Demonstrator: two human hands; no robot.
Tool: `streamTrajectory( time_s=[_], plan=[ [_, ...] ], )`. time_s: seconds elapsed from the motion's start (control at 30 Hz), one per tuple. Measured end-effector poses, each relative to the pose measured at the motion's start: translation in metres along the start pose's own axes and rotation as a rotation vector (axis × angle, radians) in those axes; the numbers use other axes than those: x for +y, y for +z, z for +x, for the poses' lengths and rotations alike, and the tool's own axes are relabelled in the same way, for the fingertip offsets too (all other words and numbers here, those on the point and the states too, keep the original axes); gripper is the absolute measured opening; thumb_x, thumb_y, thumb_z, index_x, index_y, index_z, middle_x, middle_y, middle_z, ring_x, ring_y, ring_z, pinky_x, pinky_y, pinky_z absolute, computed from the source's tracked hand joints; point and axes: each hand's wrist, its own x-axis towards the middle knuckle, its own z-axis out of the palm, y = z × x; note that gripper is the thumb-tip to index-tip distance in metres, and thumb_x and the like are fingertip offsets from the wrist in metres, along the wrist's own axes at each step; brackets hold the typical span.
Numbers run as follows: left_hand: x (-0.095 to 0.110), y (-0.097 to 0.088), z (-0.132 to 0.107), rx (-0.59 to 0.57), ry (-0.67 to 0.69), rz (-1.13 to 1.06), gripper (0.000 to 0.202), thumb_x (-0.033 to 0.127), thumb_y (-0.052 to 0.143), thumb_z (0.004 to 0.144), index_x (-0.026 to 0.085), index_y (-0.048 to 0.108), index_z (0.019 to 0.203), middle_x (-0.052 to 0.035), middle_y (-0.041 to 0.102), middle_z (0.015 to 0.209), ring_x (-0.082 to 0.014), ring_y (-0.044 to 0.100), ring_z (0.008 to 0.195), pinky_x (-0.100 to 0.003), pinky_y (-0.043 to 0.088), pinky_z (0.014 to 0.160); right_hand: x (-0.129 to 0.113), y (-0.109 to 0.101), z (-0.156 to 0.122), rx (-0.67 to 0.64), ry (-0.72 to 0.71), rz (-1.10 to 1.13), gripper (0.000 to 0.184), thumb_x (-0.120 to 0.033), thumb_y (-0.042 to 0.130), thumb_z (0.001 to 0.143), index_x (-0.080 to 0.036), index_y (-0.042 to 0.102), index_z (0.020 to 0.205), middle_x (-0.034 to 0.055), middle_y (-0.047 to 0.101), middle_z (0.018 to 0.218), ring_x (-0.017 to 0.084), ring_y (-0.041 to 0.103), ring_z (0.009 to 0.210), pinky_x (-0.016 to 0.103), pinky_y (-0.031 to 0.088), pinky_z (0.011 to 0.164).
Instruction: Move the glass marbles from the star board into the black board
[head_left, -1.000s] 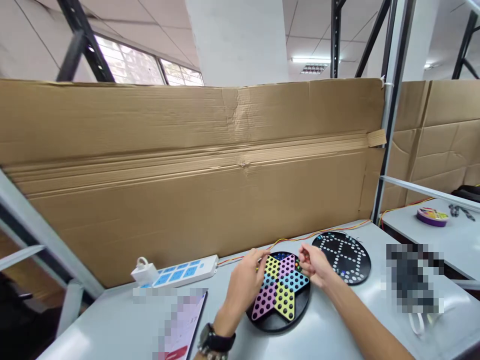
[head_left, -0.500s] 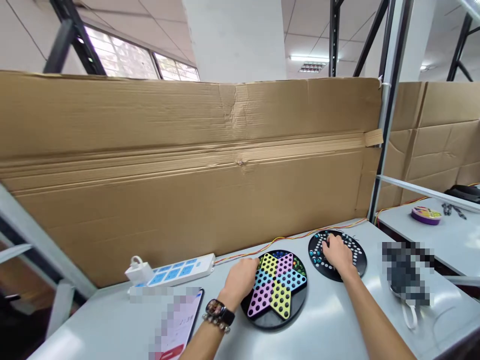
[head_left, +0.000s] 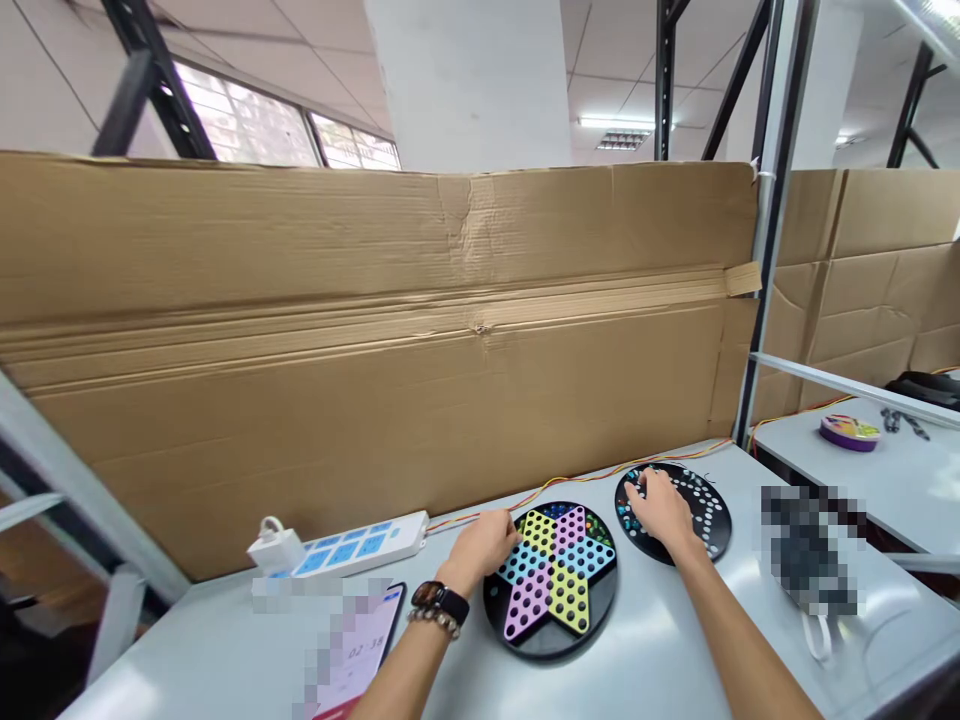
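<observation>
A Chinese checkers board (head_left: 568, 600), round and black with a yellow, pink and blue star full of holes, lies on the table. Coloured marbles show along its far rim. My left hand (head_left: 484, 548) is closed on the board's left edge, fingertips partly hidden, with a watch and bracelet on the wrist. To the right lies a black round tray (head_left: 716, 535) with pale round spots and some teal marbles at its left side. Over it, my right hand (head_left: 664, 512) reaches down, thumb and index finger apart; its other fingers are largely hidden. No marble is visible in it.
A white power strip (head_left: 367, 547) with a plugged-in charger (head_left: 276, 548) stands at the back left. A tablet or phone (head_left: 360, 650) lies beside my left forearm. Cardboard (head_left: 375, 400) walls off the back. A blurred dark object (head_left: 814, 560) lies on the right.
My right hand has shifted slightly left over the tray, its thumb and index finger now apart. The board has turned a little counterclockwise under my left hand.
</observation>
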Motion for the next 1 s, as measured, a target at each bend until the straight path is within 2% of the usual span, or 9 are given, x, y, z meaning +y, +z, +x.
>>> streamTrajectory(
  time_s=[0.17, 0.37, 0.53, 0.67, 0.8, 0.9, 1.0],
  plan=[
    [0.001, -0.001, 0.002, -0.011, 0.017, 0.017, 0.022, 0.027, 0.054, 0.095, 0.018, 0.073, 0.087, -0.0124, 0.079, 0.097, -0.025, 0.075, 0.092, -0.03, 0.05, 0.075, -0.003, 0.003, 0.0, -0.011, -0.023, 0.063, 0.031, -0.043, 0.046, 0.101, -0.019, 0.064, 0.11, 0.0126, 0.065, 0.118, 0.024, 0.066, 0.102, 0.031, 0.041, 0.077],
    [0.006, -0.004, -0.003, -0.008, 0.059, 0.049, 0.023, 0.023, 0.053, 0.091, 0.016, 0.075, 0.09, -0.0156, 0.079, 0.102, -0.0277, 0.075, 0.097, -0.033, 0.052, 0.081, -0.014, 0.008, -0.009, 0.016, -0.116, 0.131, 0.028, -0.042, 0.048, 0.101, -0.02, 0.064, 0.106, 0.0101, 0.066, 0.115, 0.021, 0.065, 0.098, 0.029, 0.04, 0.077],
    [0.01, -0.002, -0.008, 0.024, 0.091, 0.043, 0.025, 0.022, 0.051, 0.09, 0.017, 0.076, 0.091, -0.0146, 0.078, 0.103, -0.0268, 0.075, 0.099, -0.033, 0.053, 0.084, -0.026, 0.017, -0.019, -0.017, -0.221, 0.126, 0.026, -0.04, 0.05, 0.1, -0.02, 0.065, 0.107, 0.0099, 0.067, 0.114, 0.022, 0.064, 0.099, 0.03, 0.04, 0.082],
    [0.009, 0.003, -0.008, 0.032, 0.073, 0.038, 0.03, 0.026, 0.048, 0.095, 0.014, 0.075, 0.093, -0.0177, 0.078, 0.106, -0.0293, 0.074, 0.1, -0.035, 0.052, 0.084, -0.036, 0.025, -0.029, -0.069, -0.296, 0.13, 0.025, -0.04, 0.05, 0.1, -0.021, 0.065, 0.105, 0.009, 0.066, 0.114, 0.023, 0.062, 0.1, 0.032, 0.04, 0.086],
    [0.005, 0.007, -0.006, 0.023, 0.056, -0.002, 0.03, 0.032, 0.049, 0.097, 0.017, 0.075, 0.093, -0.0133, 0.08, 0.102, -0.0272, 0.075, 0.097, -0.032, 0.051, 0.08, -0.043, 0.034, -0.038, -0.09, -0.397, 0.13, 0.019, -0.035, 0.053, 0.097, -0.021, 0.066, 0.095, 0.0095, 0.066, 0.107, 0.026, 0.059, 0.102, 0.036, 0.039, 0.09],
    [0.007, 0.011, -0.001, 0.035, 0.002, -0.024, 0.034, 0.036, 0.047, 0.099, 0.015, 0.074, 0.096, -0.0175, 0.078, 0.106, -0.0296, 0.074, 0.101, -0.034, 0.051, 0.081, -0.049, 0.039, -0.045, -0.12, -0.481, 0.065, 0.02, -0.035, 0.053, 0.097, -0.02, 0.067, 0.096, 0.011, 0.065, 0.109, 0.027, 0.058, 0.105, 0.038, 0.039, 0.092],
    [0.009, 0.014, 0.006, 0.033, -0.062, -0.061, 0.032, 0.035, 0.049, 0.098, 0.014, 0.073, 0.094, -0.0204, 0.077, 0.107, -0.0313, 0.074, 0.101, -0.035, 0.051, 0.079, -0.052, 0.041, -0.049, -0.129, -0.499, 0.009, 0.023, -0.035, 0.051, 0.097, -0.02, 0.068, 0.101, 0.0106, 0.064, 0.112, 0.027, 0.058, 0.107, 0.038, 0.039, 0.092]
  ],
)
